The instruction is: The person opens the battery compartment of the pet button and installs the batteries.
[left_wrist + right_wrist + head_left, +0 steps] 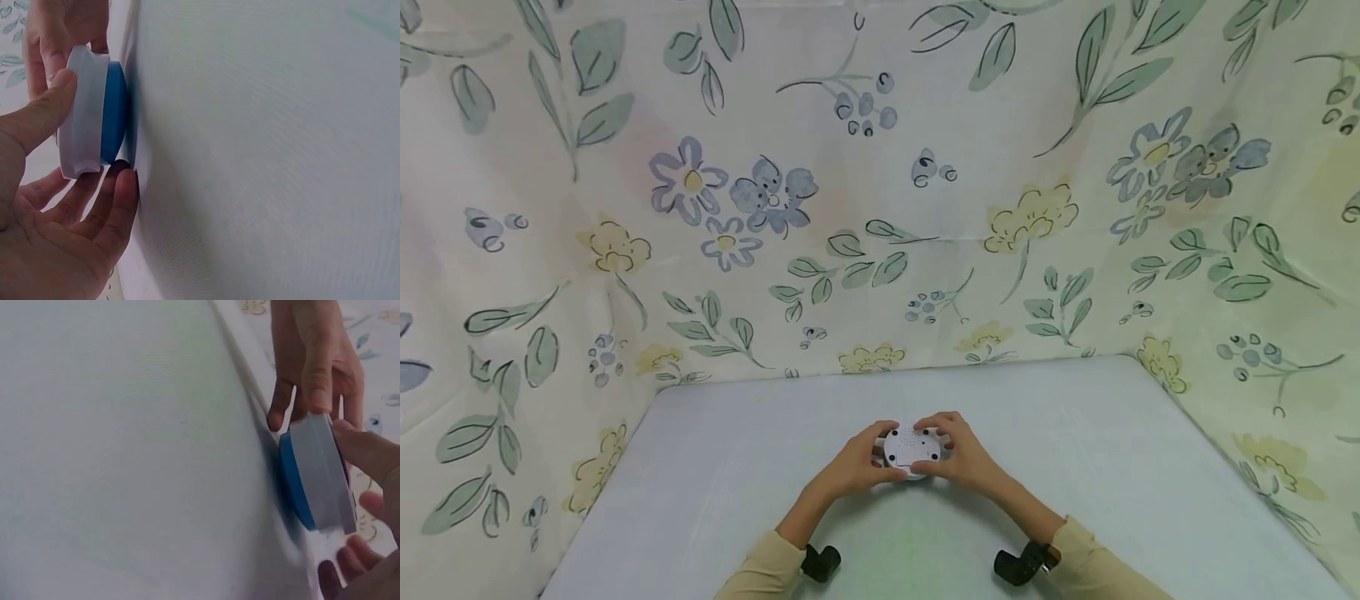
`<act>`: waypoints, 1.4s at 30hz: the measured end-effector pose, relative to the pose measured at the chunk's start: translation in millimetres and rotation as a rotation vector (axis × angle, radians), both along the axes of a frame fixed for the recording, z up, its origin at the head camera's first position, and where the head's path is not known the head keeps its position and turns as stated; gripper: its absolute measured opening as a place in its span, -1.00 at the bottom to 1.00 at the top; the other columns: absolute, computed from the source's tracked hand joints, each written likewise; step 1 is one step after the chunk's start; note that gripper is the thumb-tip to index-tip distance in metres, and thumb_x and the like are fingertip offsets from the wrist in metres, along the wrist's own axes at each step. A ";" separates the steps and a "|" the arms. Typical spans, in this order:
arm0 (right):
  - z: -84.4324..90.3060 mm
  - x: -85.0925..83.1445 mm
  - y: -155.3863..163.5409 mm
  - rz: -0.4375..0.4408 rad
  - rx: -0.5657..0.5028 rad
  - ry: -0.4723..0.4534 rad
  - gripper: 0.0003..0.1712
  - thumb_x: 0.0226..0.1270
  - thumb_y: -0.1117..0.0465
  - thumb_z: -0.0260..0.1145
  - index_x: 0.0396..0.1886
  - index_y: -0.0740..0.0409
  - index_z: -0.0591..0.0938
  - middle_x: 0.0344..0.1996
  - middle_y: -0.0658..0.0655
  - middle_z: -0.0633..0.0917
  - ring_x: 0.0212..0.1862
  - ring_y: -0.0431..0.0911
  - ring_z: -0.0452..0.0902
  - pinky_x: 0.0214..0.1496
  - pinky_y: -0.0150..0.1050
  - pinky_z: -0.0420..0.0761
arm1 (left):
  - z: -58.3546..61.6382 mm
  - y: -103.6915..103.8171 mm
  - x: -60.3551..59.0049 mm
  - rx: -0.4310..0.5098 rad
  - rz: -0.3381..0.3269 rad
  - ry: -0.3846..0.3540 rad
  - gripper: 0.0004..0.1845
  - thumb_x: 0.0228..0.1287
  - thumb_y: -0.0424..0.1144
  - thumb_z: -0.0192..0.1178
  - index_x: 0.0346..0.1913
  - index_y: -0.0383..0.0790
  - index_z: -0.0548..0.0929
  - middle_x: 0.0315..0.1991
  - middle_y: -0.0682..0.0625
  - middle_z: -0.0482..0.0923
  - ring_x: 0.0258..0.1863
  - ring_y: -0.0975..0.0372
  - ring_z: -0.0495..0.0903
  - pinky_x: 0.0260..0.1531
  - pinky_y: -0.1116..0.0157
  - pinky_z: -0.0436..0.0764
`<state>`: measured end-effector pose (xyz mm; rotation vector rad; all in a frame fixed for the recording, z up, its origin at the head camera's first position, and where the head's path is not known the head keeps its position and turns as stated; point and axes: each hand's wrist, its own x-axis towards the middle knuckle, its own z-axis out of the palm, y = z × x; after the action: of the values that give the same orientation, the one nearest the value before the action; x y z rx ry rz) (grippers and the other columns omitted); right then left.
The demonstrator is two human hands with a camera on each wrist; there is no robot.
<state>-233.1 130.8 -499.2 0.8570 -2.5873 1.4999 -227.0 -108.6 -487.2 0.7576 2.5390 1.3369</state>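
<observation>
Pale table (pixel 700 467) within floral cloth walls (pixel 625 208); both hands (pixel 910 458) pinching a round white-and-blue device (pixel 912 448)

Round device (pixel 912 448): white top face dotted with small dark holes; in the wrist views, a pale grey-white upper shell (pixel 81 112) over a bright blue base (pixel 114 111). Table (pixel 1112 483): plain pale blue-grey cloth, with a faint green tinge just in front of the device. Backdrop cloth (pixel 880 192), behind and to both sides of the table: cream ground printed with grey-blue flowers, pale yellow flowers, sage-green leaves and dark outlined stems and berries. Sleeves (pixel 767 571): beige. Wrist-worn cameras (pixel 820 562): black, on either side of the table's near edge.
</observation>
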 end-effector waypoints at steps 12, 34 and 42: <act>-0.4 -9.7 1.2 0.054 -0.010 -0.110 -0.17 0.14 0.06 0.63 0.34 0.31 0.52 0.22 0.19 0.58 -0.06 -0.04 0.56 -0.01 -0.25 0.60 | 2.7 1.0 2.7 0.015 -0.013 -0.002 -0.20 0.27 -0.29 0.46 0.46 -0.39 0.27 0.35 -0.27 0.37 0.01 0.05 0.57 -0.06 0.20 0.62; 6.6 -11.5 -6.5 -0.004 -0.016 -0.190 -0.19 0.03 0.14 0.69 0.28 0.24 0.56 0.16 0.12 0.61 -0.04 -0.03 0.59 0.04 -0.12 0.61 | -0.7 -2.0 1.1 0.045 -0.013 -0.007 -0.19 0.25 -0.33 0.46 0.47 -0.39 0.26 0.36 -0.31 0.36 0.01 0.03 0.58 -0.06 0.19 0.62; 5.3 -12.8 -3.5 0.018 0.037 -0.141 -0.29 0.16 0.10 0.62 0.26 0.24 0.58 0.17 0.14 0.61 0.01 -0.01 0.57 0.06 -0.04 0.60 | 0.0 -0.6 1.8 0.052 -0.036 0.012 -0.19 0.23 -0.35 0.46 0.45 -0.45 0.26 0.36 -0.35 0.34 0.00 0.01 0.58 -0.09 0.20 0.62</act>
<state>-245.9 127.3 -493.9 0.8083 -2.7209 1.5767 -225.2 -109.2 -487.2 0.8194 2.4967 1.3965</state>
